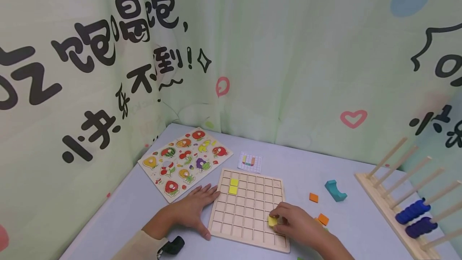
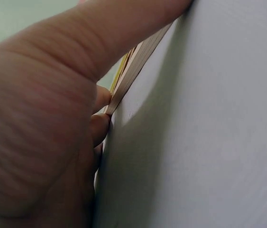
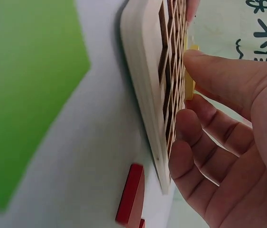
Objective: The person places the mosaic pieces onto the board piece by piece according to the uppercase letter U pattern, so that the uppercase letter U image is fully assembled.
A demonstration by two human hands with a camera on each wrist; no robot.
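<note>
A square wooden grid board (image 1: 240, 220) lies flat on the table. Two yellow square tiles (image 1: 233, 189) sit in neighbouring cells near its far left corner. My left hand (image 1: 193, 211) is spread along the board's left side, fingertips at the rim and thumb by the near left corner. Over the board's right part my right hand (image 1: 301, 224) pinches a yellow block (image 1: 272, 221) between thumb and fingers. In the right wrist view the yellow block (image 3: 189, 83) stands close over the grid, partly hidden by the thumb.
Orange tiles (image 1: 314, 198) and a teal arched block (image 1: 335, 190) lie right of the board. A wooden peg rack (image 1: 390, 216) with blue and purple pieces stands far right. A fruit puzzle board (image 1: 196, 145) and a small pattern card (image 1: 250, 162) lie behind. A red block (image 3: 131, 194) lies beside the board.
</note>
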